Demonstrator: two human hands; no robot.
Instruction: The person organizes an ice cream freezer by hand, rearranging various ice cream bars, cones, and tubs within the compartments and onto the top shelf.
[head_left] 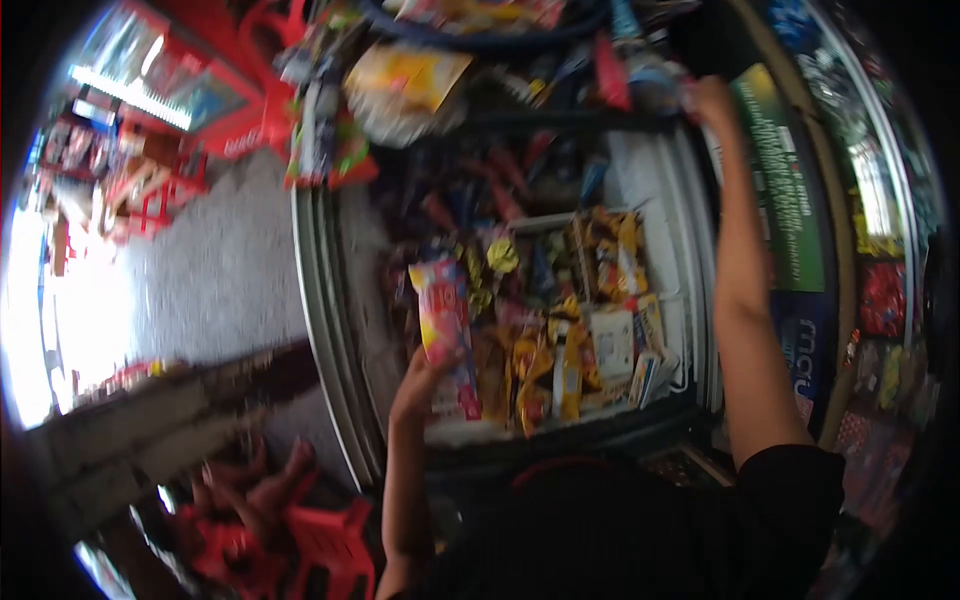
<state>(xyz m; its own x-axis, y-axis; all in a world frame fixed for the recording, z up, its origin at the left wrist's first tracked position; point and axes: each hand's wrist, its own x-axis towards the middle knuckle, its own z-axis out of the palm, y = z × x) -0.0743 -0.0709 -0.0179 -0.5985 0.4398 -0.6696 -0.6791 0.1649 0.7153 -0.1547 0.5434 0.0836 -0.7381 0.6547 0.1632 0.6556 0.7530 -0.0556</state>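
My left hand (425, 378) is closed around the lower end of a pink, yellow and white ice cream packet (441, 298), holding it over the left part of an open chest freezer (318, 270). Below it lie several yellow-wrapped ice creams (540, 375), a white box (612, 342) and a crumpled yellow wrapper (502, 255). My right arm stretches forward along the freezer's right side. At the far right corner, my right hand (708, 100) is beside packets in clear and pink plastic; its fingers are blurred, so its grip does not show.
Snack bags (410, 80) are heaped across the freezer's far end. A green printed box (780, 180) stands along the right, near shelves of packets. On the left are a grey floor (230, 250), a red display cooler (200, 85) and a red chair (335, 540) near a seated person.
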